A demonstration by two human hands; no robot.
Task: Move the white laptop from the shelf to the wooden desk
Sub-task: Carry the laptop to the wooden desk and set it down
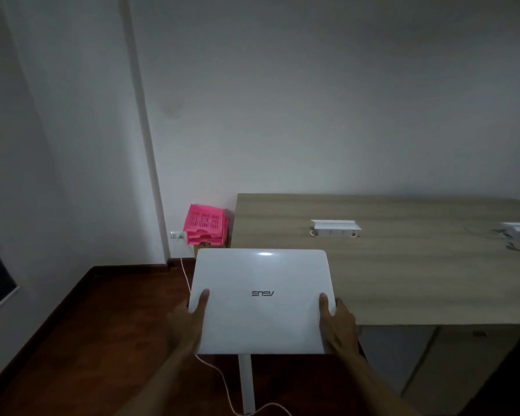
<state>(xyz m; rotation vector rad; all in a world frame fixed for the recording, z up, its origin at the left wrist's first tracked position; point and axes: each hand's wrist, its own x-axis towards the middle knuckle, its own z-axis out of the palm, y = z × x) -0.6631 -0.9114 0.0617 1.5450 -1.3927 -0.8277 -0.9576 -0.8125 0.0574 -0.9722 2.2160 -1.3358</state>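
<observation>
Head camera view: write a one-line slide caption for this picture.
Left hand and right hand carry a closed white Asus laptop at the corner of the wooden desk, pink stacked trays behind.

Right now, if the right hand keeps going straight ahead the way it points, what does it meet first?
Likely the wooden desk: the right hand, holding the white laptop together with the left hand, points forward over the desk's near left corner. Whether it would clear the top is unclear.

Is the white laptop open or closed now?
Closed: the white laptop shows only its lid with the logo, held flat between both hands.
</observation>
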